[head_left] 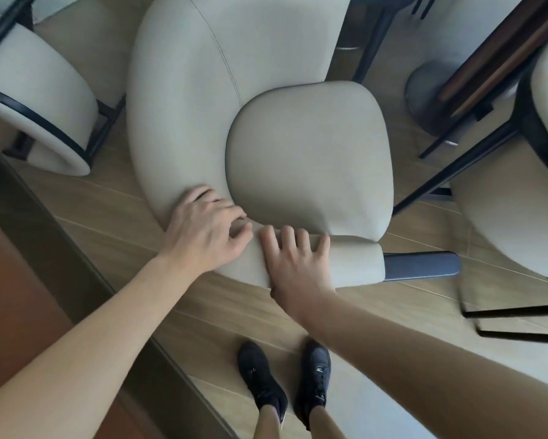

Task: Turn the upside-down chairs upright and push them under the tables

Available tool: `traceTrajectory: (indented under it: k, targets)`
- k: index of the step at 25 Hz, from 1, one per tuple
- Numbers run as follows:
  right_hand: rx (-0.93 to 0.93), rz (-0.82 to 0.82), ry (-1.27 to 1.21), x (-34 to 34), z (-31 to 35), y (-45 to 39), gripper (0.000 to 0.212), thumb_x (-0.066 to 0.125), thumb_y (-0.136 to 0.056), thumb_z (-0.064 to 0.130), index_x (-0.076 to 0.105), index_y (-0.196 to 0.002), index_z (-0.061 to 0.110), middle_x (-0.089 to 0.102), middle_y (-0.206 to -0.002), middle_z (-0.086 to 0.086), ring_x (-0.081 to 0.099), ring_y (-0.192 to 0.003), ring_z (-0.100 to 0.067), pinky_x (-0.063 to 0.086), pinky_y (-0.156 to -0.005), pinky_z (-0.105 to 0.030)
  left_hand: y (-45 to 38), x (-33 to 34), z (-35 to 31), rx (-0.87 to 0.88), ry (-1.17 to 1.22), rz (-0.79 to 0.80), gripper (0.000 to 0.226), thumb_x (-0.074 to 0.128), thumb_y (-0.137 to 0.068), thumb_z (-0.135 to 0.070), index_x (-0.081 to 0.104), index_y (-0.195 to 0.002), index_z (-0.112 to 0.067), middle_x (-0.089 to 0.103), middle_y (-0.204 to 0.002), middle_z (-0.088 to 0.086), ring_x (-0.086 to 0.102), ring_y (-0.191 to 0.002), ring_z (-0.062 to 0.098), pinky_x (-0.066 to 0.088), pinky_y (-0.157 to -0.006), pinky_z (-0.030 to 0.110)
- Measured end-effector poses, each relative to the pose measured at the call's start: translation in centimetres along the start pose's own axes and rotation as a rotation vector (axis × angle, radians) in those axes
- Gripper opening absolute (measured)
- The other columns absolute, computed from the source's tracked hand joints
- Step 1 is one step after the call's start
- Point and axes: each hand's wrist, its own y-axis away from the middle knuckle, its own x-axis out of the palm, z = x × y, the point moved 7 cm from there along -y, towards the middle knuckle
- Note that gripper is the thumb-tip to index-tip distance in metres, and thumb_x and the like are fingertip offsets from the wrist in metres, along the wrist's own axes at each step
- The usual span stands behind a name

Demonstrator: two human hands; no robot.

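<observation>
Gripping the curved armrest of the cream upholstered tub chair [222,90], the left hand [207,229] curls its fingers over the padded edge beside the seat cushion. The right hand [293,264] lies just beside it with fingers spread flat, pressing on the same padded rim near the dark chair leg [421,265]. This chair seems tipped on its side directly ahead of the person's black shoes [263,375]. Rolling it upright probably goes best with one hand moved farther along the backrest, so the weight turns evenly and the legs land together. Pale wood-look floor planks [329,318] lie beneath. Other cream chairs [38,90] crowd left and right, and a dark wooden table edge [494,49] crosses the upper right.
</observation>
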Motion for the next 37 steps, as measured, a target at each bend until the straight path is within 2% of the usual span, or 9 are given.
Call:
traceTrajectory:
  k: [6, 13, 17, 20, 24, 27, 31, 34, 37]
  targets:
    - [0.054, -0.011, -0.015, -2.3, -2.5, -7.6, 0.087, 0.088, -0.062, 0.026, 0.032, -0.127, 0.016, 0.048, -0.123, -0.006, 0.051, -0.112, -0.028, 0.038, -0.098, -0.056, -5.4, -0.2, 0.6, -0.161, 0.023, -0.075, 0.049, 0.04, -0.089, -0.043, 0.074, -0.099, -0.01, 0.075, -0.104, 0.01, 0.06, -0.109, 0.035, 0.033, -0.107, 0.041]
    - [0.02, -0.032, -0.017, -2.9, -3.7, -11.2, 0.082, 0.084, -0.064, 0.026, 0.033, -0.128, 0.015, 0.047, -0.123, -0.006, 0.049, -0.112, -0.029, 0.039, -0.094, -0.053, -8.6, 0.5, 2.0, -0.121, 0.031, -0.076, 0.059, 0.03, -0.088, -0.05, 0.07, -0.103, -0.009, 0.071, -0.107, 0.01, 0.056, -0.111, 0.036, 0.031, -0.105, 0.043]
    - [-0.198, -0.067, -0.053, -2.7, -5.9, -10.3, 0.1, 0.078, -0.068, 0.039, 0.024, -0.148, 0.015, 0.045, -0.133, -0.006, 0.049, -0.119, -0.03, 0.04, -0.099, -0.045, -8.7, 0.2, 1.9, 0.002, -0.05, -0.071, 0.077, 0.032, -0.081, -0.073, 0.069, -0.112, -0.013, 0.067, -0.105, 0.012, 0.056, -0.106, 0.037, 0.036, -0.1, 0.047]
    - [-0.255, -0.02, 0.013, -2.0, -10.1, -9.4, 0.111, 0.077, -0.071, 0.049, 0.011, -0.157, 0.023, 0.042, -0.144, -0.003, 0.047, -0.126, -0.029, 0.039, -0.104, -0.044, -9.9, 1.0, 2.2, 0.175, -0.136, 0.147, 0.1, 0.037, -0.061, -0.096, 0.06, -0.124, -0.023, 0.065, -0.114, 0.005, 0.057, -0.106, 0.032, 0.041, -0.096, 0.044]
    - [-0.264, -0.046, -0.021, -1.7, -12.6, -9.1, 0.099, 0.077, -0.068, 0.052, 0.039, -0.151, 0.013, 0.057, -0.134, -0.009, 0.06, -0.111, -0.033, 0.051, -0.088, -0.045, -10.3, 1.1, 2.7, 0.404, -0.163, 0.242, 0.109, 0.06, -0.053, -0.091, 0.045, -0.143, -0.031, 0.059, -0.142, -0.007, 0.061, -0.119, 0.023, 0.044, -0.104, 0.039]
    - [-0.344, -0.108, 0.007, -2.0, -12.5, -9.7, 0.1, 0.082, -0.064, 0.052, 0.047, -0.145, 0.005, 0.063, -0.126, -0.013, 0.065, -0.102, -0.034, 0.057, -0.077, -0.044, -10.9, 1.3, 2.9, 0.46, -0.168, 0.194, 0.104, 0.057, -0.057, -0.091, 0.045, -0.139, -0.029, 0.067, -0.121, -0.008, 0.064, -0.109, 0.022, 0.048, -0.096, 0.038]
    - [-0.367, -0.081, 0.092, -2.5, -13.7, -12.0, 0.103, 0.083, -0.063, 0.051, 0.043, -0.147, 0.005, 0.062, -0.126, -0.012, 0.064, -0.102, -0.034, 0.057, -0.075, -0.042, -13.5, 1.1, 3.5, 0.476, -0.227, 0.217, 0.101, 0.044, -0.058, -0.095, 0.041, -0.134, -0.029, 0.066, -0.107, -0.009, 0.065, -0.105, 0.022, 0.051, -0.084, 0.037]
    - [-0.338, -0.034, 0.137, -3.6, -15.8, -15.2, 0.102, 0.079, -0.066, 0.052, 0.035, -0.15, 0.013, 0.058, -0.132, -0.007, 0.06, -0.108, -0.031, 0.055, -0.079, -0.042, -17.2, 0.3, 3.1, 0.445, -0.216, 0.23, 0.092, 0.049, -0.056, -0.095, 0.041, -0.119, -0.028, 0.067, -0.099, -0.009, 0.067, -0.097, 0.025, 0.041, -0.067, 0.035]
    - [-0.329, 0.013, 0.235, -4.6, -19.7, -17.9, 0.104, 0.079, -0.068, 0.056, 0.029, -0.15, 0.018, 0.054, -0.134, -0.001, 0.057, -0.111, -0.027, 0.054, -0.081, -0.04, -21.2, 0.3, 1.0, 0.424, -0.238, 0.209, 0.089, 0.052, -0.057, -0.094, 0.041, -0.112, -0.025, 0.069, -0.095, -0.004, 0.068, -0.09, 0.03, 0.033, -0.064, 0.036]
